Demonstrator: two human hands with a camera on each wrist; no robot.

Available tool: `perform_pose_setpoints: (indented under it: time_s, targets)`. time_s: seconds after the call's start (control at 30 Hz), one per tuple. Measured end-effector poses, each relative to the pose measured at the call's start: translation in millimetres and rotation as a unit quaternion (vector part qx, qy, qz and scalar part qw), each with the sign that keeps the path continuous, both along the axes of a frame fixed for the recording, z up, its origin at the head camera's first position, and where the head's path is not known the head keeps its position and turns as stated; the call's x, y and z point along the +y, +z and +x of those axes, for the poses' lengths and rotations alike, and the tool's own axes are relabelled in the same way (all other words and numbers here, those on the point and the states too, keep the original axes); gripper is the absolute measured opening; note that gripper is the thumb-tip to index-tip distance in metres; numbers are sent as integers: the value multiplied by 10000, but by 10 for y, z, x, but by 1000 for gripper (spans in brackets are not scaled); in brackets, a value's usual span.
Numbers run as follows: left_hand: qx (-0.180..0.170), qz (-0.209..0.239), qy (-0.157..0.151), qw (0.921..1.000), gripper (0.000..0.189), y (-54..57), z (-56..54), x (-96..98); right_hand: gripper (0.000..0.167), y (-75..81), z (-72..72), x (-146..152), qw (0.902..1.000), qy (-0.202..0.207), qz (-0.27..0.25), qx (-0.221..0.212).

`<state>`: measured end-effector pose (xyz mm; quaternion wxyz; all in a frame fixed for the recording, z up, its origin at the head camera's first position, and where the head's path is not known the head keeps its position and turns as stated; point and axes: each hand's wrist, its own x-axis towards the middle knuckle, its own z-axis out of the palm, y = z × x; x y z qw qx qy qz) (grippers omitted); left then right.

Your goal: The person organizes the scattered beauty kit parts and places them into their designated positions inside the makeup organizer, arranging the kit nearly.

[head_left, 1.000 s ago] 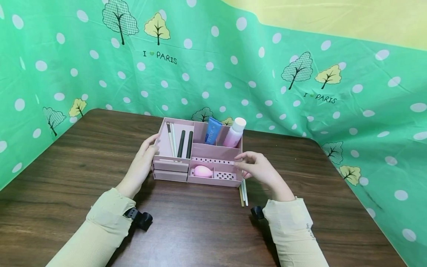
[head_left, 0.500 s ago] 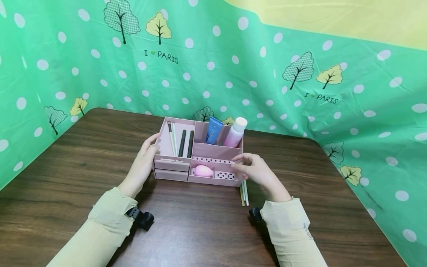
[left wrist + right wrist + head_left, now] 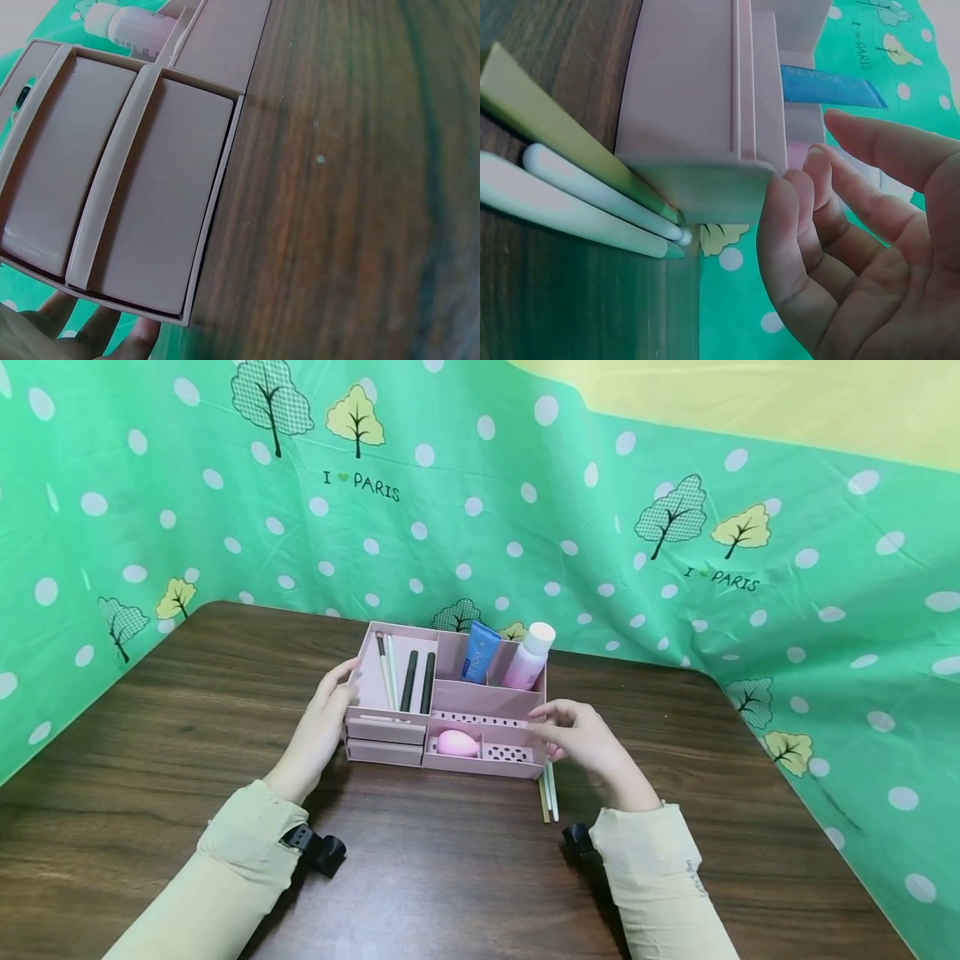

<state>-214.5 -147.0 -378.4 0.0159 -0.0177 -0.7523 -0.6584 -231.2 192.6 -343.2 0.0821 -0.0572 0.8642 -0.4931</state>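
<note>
A pink desktop organizer [image 3: 483, 697] stands on the table. My left hand [image 3: 317, 727] rests against its left side, with fingers [image 3: 97, 328] along the wall in the left wrist view. At the right side is my right hand [image 3: 588, 739], its bent fingertips right by the wall and nothing between thumb and fingers. Inside the organizer are a makeup brush [image 3: 386, 668], a pale stick, two black pen-like sticks [image 3: 408, 681], a blue squeeze tube [image 3: 480, 653], a white-capped pink bottle [image 3: 529, 656] and a pink makeup sponge [image 3: 457, 744]. Two drawers [image 3: 169, 195] sit at its lower left.
Several slim sticks, one yellowish [image 3: 562, 124] and others white [image 3: 570, 206], lie on the table along the organizer's right side. Behind the brown wooden table [image 3: 450, 877] hangs a green dotted cloth [image 3: 480, 560].
My right hand shifts slightly left over the organizer's right edge, then back right. My left hand and the organizer stay in place.
</note>
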Motion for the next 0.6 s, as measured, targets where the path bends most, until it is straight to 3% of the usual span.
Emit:
perform_pose_setpoints:
  time_s: [0.6]
  targets:
    - [-12, 16, -31, 10000, 54, -13, -19, -3, 38, 55, -55, 221, 9997, -214, -5, 82]
